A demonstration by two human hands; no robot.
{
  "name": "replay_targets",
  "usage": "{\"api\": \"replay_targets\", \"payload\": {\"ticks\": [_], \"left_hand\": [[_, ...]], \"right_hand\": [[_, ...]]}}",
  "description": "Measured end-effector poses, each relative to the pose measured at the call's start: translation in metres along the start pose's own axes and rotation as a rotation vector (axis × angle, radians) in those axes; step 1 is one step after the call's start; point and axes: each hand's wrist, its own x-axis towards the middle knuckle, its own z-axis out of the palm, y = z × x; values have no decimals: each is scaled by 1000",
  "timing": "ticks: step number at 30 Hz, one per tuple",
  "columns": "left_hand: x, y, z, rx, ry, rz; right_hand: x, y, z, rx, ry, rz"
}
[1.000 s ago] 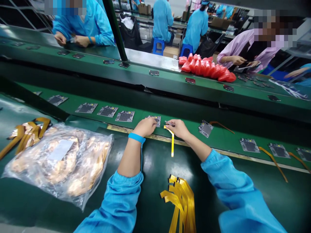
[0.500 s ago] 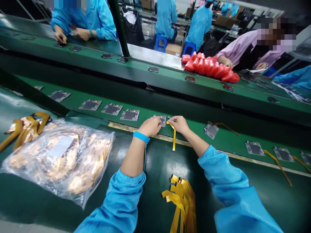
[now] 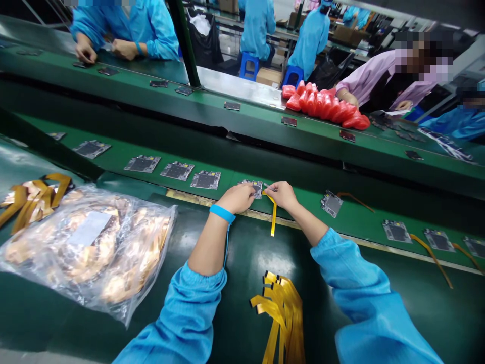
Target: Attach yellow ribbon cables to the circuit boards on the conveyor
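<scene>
Circuit board [image 3: 253,188]: one, on the near green conveyor belt [image 3: 364,220], at its front edge, directly ahead of the person. Left hand [image 3: 238,197] rests on its near-left side, fingers curled and pressing it down. Right hand [image 3: 282,194] pinches the upper end of one yellow flex cable [image 3: 273,216] at the board's right edge, fingers closed on it; the cable's free end hangs back over the belt's edge towards the table [image 3: 246,253]. Whether the cable is seated in the board cannot be told.

Progress, as judged from the layout:
- Boards to the right of the hands, each with an orange-brown cable attached: four in view, the nearest at [image 3: 331,202]. Judged done.
- Boards to the left, no cable: five in view, the nearest at [image 3: 205,179]. Judged still to do.
- Board in hand: in progress.

Stock on the table:
- Loose yellow flex cables, one fanned pile [image 3: 282,316] between the forearms; roughly six to eight, exact count not readable.
- Clear plastic bag [image 3: 91,247] of further cables, one, to the left.
- Small heap of brown cables [image 3: 32,197], one, far left.

Elsewhere: a second, farther belt [image 3: 212,108] with small dark parts, about ten visible; one heap of red packets [image 3: 326,106]; co-workers in blue and lilac coats beyond.
</scene>
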Motion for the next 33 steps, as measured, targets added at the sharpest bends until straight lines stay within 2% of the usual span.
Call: {"api": "replay_targets", "payload": {"ticks": [7,11,18,23,28,33], "left_hand": [[0,10,-2,19,-46,-7],[-1,15,0,8,-55,33],[3,25,15,43,-77,85],[6,37,27,79,-53,56],[6,50,29,140,-65,12],[6,57,32,133,-41,0]], "right_hand": [[-2,3,-8,-26,-46,23],[-2,2,-12,-42,-50,33],[-5,4,-18,-81,-41,53],[-6,8,-19,-112,4,19],[-12,8,-22,-140,-9,61],[-21,14,-33,-187,-14,-55]]}}
